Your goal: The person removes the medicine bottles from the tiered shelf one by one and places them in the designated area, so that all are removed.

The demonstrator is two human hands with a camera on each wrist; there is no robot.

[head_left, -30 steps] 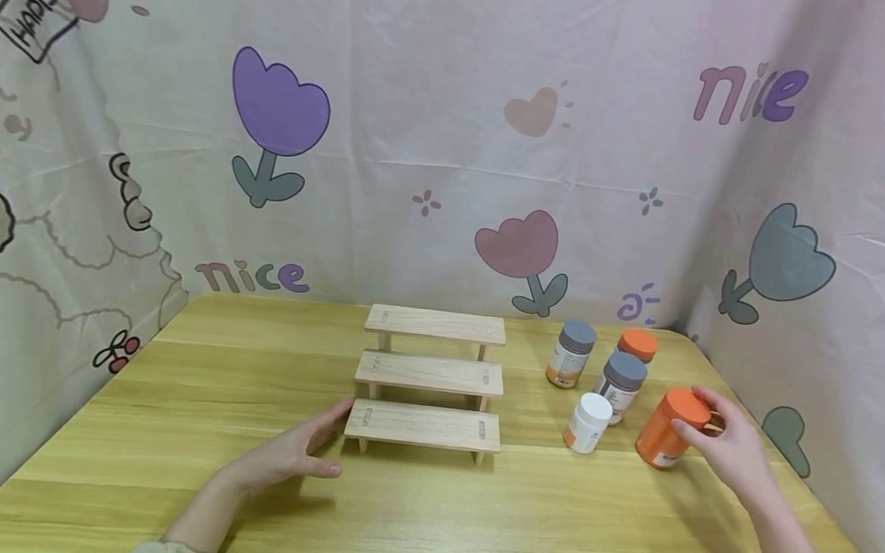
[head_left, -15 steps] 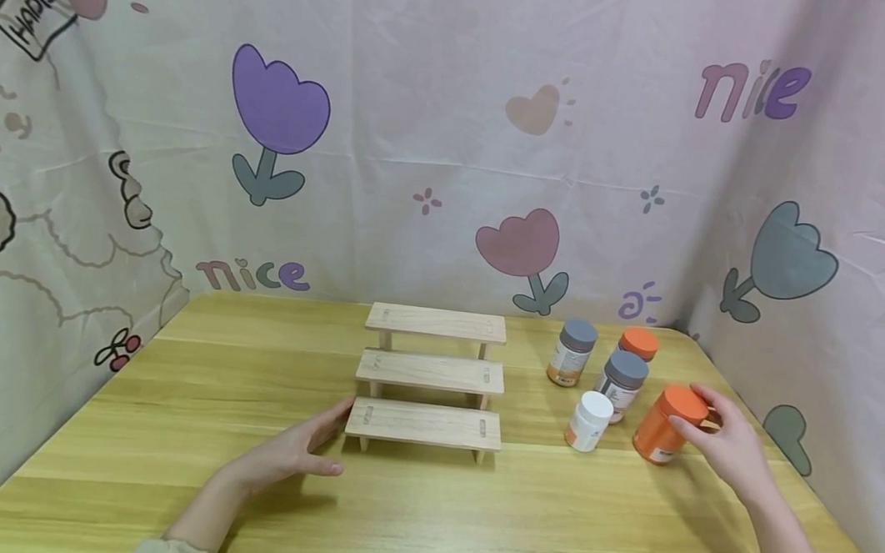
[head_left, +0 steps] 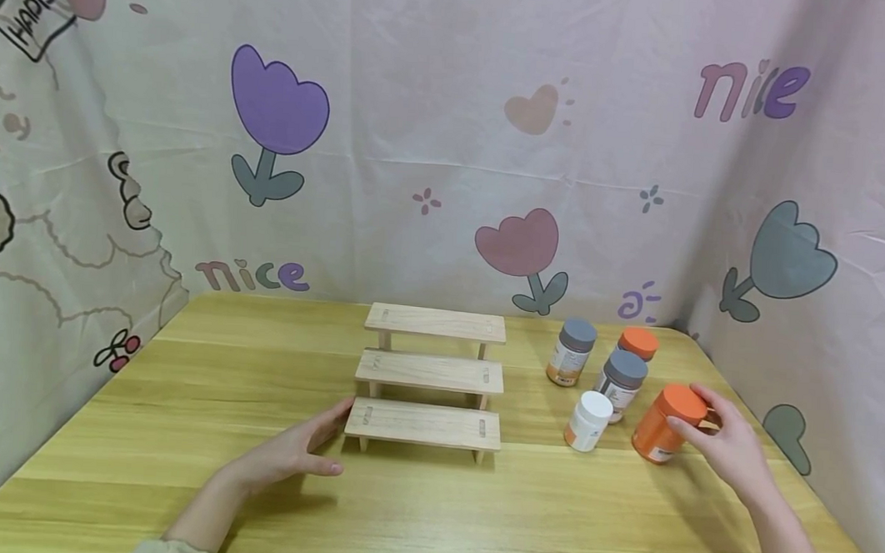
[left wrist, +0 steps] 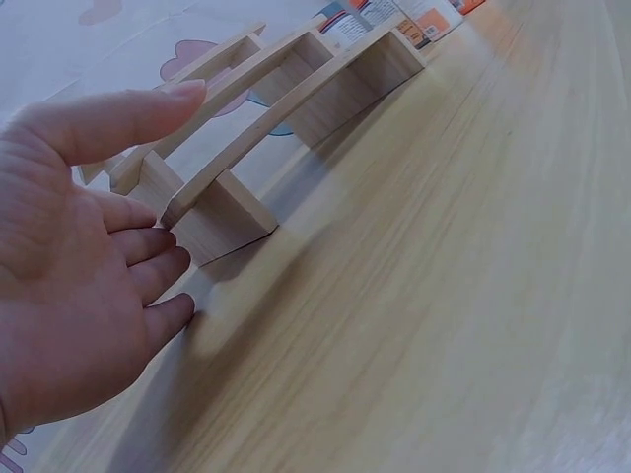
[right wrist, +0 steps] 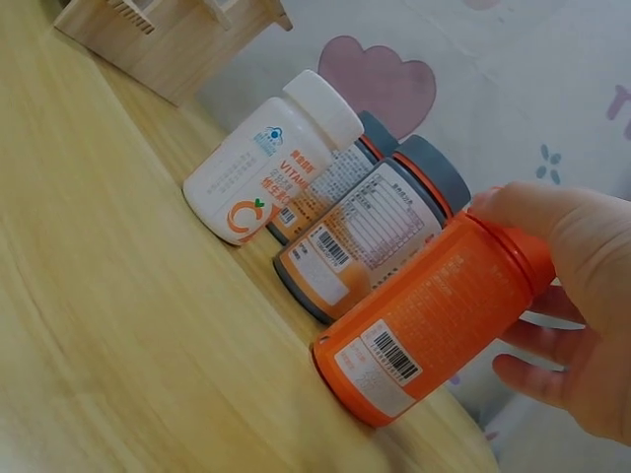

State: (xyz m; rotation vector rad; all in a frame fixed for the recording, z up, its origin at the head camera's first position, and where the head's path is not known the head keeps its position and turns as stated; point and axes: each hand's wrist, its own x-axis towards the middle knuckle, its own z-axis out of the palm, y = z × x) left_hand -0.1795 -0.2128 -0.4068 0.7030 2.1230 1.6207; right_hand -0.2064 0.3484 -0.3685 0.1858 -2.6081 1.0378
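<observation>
My right hand [head_left: 730, 450] holds an orange supplement bottle [head_left: 660, 430] by its orange cap, thumb on one side and fingers on the other. In the right wrist view this bottle [right wrist: 424, 315] leans across the picture, its barcode label facing the camera. A small wooden three-step display stand [head_left: 423, 424] occupies the middle of the table. At its left end, my left hand [head_left: 283, 456] has its fingertips right by the lowest step, thumb stretched apart. The left wrist view shows that hand [left wrist: 79, 266] palm out, fingers loosely bent beside the stand's end [left wrist: 232, 217].
Left of the held bottle stands a small white bottle [head_left: 588, 422]. Behind it are two grey-capped bottles, one nearer [head_left: 620, 386] and one farther [head_left: 571, 354], plus another orange-capped bottle [head_left: 637, 343] partly hidden. A printed cloth [head_left: 434, 142] hangs around the wooden table [head_left: 430, 518].
The orange bottle has shifted very slightly to the left with my right hand. My left hand and the stand keep their places.
</observation>
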